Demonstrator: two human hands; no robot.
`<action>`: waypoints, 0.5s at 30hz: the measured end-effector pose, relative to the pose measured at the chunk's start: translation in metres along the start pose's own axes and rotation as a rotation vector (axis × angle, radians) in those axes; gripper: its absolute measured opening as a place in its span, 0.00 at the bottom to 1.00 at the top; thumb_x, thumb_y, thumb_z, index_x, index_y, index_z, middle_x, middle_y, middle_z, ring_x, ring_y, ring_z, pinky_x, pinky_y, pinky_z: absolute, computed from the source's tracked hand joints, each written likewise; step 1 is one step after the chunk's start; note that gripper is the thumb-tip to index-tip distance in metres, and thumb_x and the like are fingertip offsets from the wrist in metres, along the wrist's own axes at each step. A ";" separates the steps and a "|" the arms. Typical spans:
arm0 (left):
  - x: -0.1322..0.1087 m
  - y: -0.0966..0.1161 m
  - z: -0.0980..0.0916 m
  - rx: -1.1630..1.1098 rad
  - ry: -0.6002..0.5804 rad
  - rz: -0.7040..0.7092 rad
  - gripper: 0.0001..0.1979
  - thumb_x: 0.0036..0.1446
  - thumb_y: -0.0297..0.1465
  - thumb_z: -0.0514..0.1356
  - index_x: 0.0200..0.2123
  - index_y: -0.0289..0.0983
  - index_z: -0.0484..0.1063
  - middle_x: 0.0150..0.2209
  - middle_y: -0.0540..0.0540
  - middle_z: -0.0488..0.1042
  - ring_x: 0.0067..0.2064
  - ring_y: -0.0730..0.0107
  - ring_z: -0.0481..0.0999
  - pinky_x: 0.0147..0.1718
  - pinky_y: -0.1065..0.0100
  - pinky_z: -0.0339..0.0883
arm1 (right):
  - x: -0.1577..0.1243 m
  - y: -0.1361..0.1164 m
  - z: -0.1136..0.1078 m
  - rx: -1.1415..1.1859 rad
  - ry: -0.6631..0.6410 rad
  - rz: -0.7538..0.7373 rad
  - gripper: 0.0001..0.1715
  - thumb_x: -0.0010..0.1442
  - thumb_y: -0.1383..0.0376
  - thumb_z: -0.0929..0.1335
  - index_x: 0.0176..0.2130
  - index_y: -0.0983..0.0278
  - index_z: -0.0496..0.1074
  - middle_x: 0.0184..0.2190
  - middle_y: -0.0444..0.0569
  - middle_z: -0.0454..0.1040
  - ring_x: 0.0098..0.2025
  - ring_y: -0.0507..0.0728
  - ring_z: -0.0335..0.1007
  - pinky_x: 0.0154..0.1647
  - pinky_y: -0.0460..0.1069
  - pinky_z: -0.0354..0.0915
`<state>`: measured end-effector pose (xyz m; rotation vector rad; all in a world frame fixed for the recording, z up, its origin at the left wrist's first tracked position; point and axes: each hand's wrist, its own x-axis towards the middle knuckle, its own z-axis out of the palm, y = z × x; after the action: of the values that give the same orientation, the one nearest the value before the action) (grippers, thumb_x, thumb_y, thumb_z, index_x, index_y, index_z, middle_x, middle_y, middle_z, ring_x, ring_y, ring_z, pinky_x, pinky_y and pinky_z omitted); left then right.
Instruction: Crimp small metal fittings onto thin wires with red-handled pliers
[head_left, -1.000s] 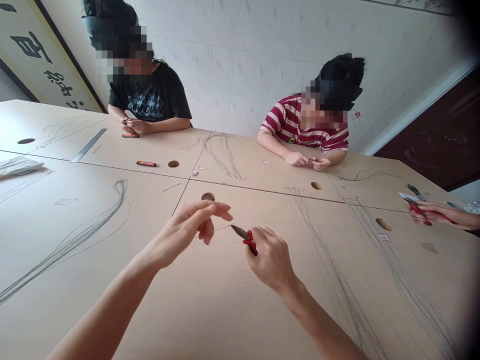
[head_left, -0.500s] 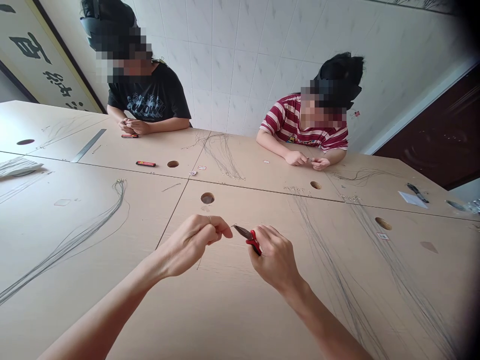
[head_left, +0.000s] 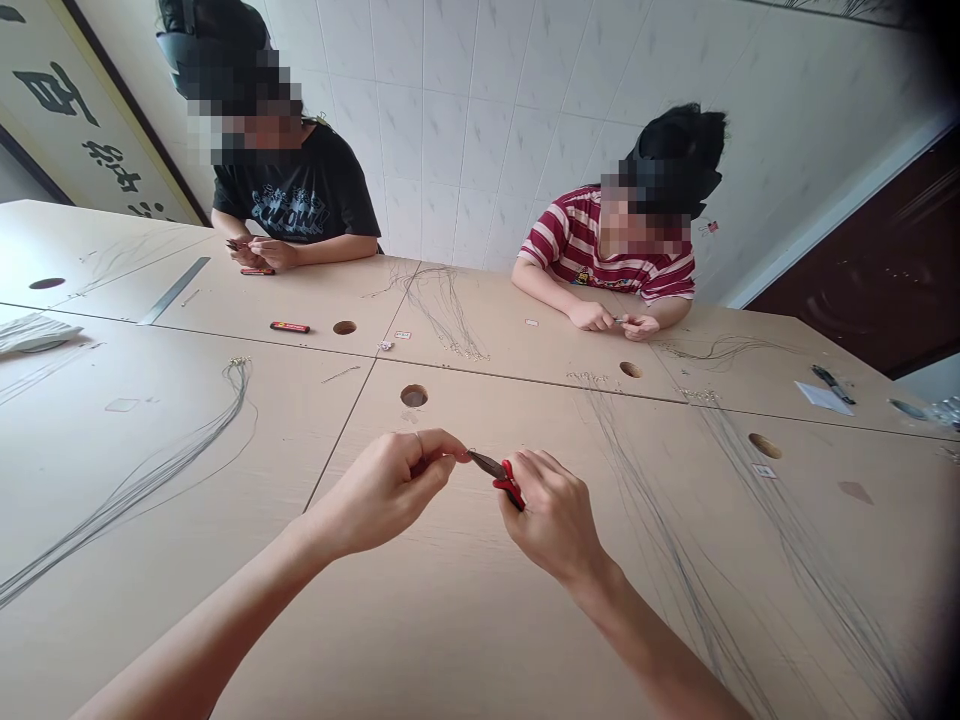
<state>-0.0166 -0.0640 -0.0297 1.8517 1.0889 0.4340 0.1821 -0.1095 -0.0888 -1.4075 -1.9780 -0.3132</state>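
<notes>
Over the middle of the table, my right hand (head_left: 551, 505) is wrapped round red-handled pliers (head_left: 491, 466), whose dark jaws point left. A small thin piece, too fine to name, shows at the jaw tips. My left hand (head_left: 401, 490), with a ring on one finger, is closed in a pinch. Its thumb and forefinger meet right beside the plier tips. What lies between those fingers is hidden.
Bundles of thin grey strands lie on the table at left (head_left: 172, 465) and right (head_left: 660, 520). Round holes (head_left: 414, 396) pierce the tabletop. Across sit two people (head_left: 300, 200) (head_left: 607, 245) with their hands together. A red-black stick (head_left: 290, 327) and a metal ruler (head_left: 174, 290) lie at far left.
My left hand has turned, bringing its thumb up against the forefinger near the plier tips. The thin strand below it no longer shows. My right hand with the pliers stays nearly still.
</notes>
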 end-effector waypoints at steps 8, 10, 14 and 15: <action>-0.004 0.003 -0.012 0.205 -0.195 0.049 0.16 0.66 0.32 0.45 0.41 0.37 0.72 0.17 0.59 0.48 0.19 0.75 0.48 0.19 0.72 0.47 | -0.007 0.005 0.000 -0.018 -0.045 -0.065 0.10 0.56 0.75 0.62 0.26 0.63 0.62 0.19 0.42 0.65 0.24 0.52 0.55 0.26 0.47 0.50; -0.003 0.001 -0.015 0.256 -0.235 0.074 0.16 0.66 0.31 0.44 0.41 0.37 0.72 0.17 0.59 0.49 0.19 0.75 0.48 0.20 0.72 0.48 | -0.008 0.006 0.001 -0.018 -0.060 -0.080 0.11 0.57 0.74 0.62 0.25 0.63 0.62 0.19 0.42 0.65 0.24 0.52 0.56 0.26 0.47 0.50; 0.001 -0.007 -0.020 0.348 -0.295 0.195 0.14 0.66 0.29 0.44 0.38 0.36 0.69 0.17 0.60 0.48 0.20 0.76 0.46 0.24 0.71 0.51 | -0.009 0.007 0.001 -0.011 -0.081 -0.102 0.11 0.57 0.75 0.62 0.25 0.63 0.63 0.20 0.42 0.66 0.24 0.52 0.57 0.27 0.46 0.50; 0.001 -0.009 -0.021 0.354 -0.307 0.219 0.13 0.66 0.29 0.44 0.38 0.36 0.69 0.17 0.60 0.47 0.20 0.76 0.45 0.25 0.71 0.51 | -0.008 0.008 0.001 -0.007 -0.088 -0.106 0.11 0.57 0.75 0.62 0.26 0.63 0.64 0.20 0.42 0.66 0.25 0.52 0.57 0.27 0.46 0.50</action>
<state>-0.0340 -0.0503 -0.0265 2.2728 0.7930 0.0734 0.1903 -0.1123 -0.0963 -1.3439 -2.1298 -0.3103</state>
